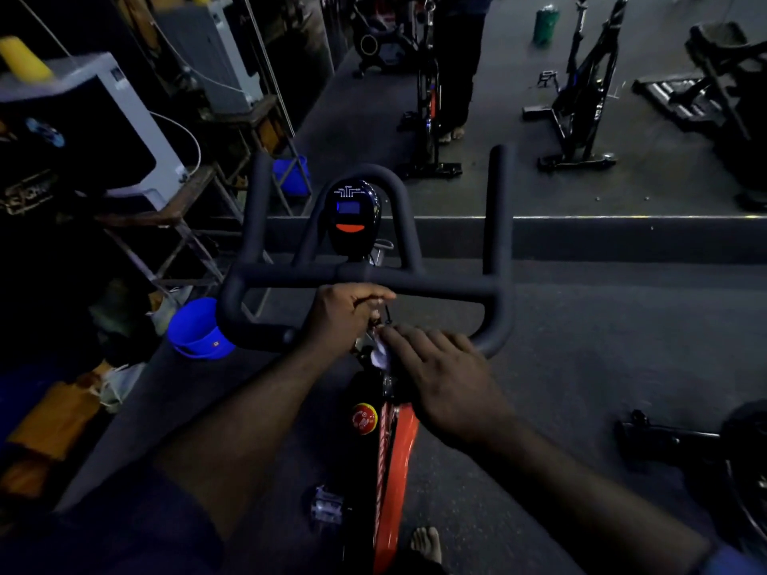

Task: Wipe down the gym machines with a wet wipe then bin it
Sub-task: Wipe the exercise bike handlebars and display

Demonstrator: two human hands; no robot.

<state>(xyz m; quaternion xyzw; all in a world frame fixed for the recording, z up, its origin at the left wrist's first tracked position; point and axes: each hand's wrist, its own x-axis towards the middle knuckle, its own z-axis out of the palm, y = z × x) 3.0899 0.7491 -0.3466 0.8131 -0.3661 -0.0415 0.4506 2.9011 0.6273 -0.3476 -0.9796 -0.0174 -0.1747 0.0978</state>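
Looks down over an exercise bike (398, 450) with an orange frame, on a dark gym floor (581, 346). Grips with the left hand (344, 317) close under the middle of the black handlebars (448, 284), fingers curled and thumb against forefinger, seemingly round the top of the stem (387, 385); too dim to be sure of what sits inside the curl. Presses with the right hand (448, 379), fingers straight and side by side, fingertips flat on a small white wipe (379, 355). Holds that wipe against the stem, just below the left hand and above a round yellow-and-red knob (364, 417).

Ahead of the hands, inside the loop of the handlebars, a small console (352, 211) with a lit blue screen and an orange button. Lower down on the left side of the frame, a pale pedal (328, 502); near the bottom edge beside the frame, a bare foot (427, 543).

On the left, a blue bucket (195, 329) on the floor, just beside the left end of the handlebars in the view. Farther back, a second blue bucket (292, 172) under metal racks (195, 226) loaded with grey machines (124, 118).

Beyond a raised step (622, 238), two more bikes (581, 110) well apart from the first, a person's legs (460, 76) beside one of them, and a green bin (545, 24) at the far end.
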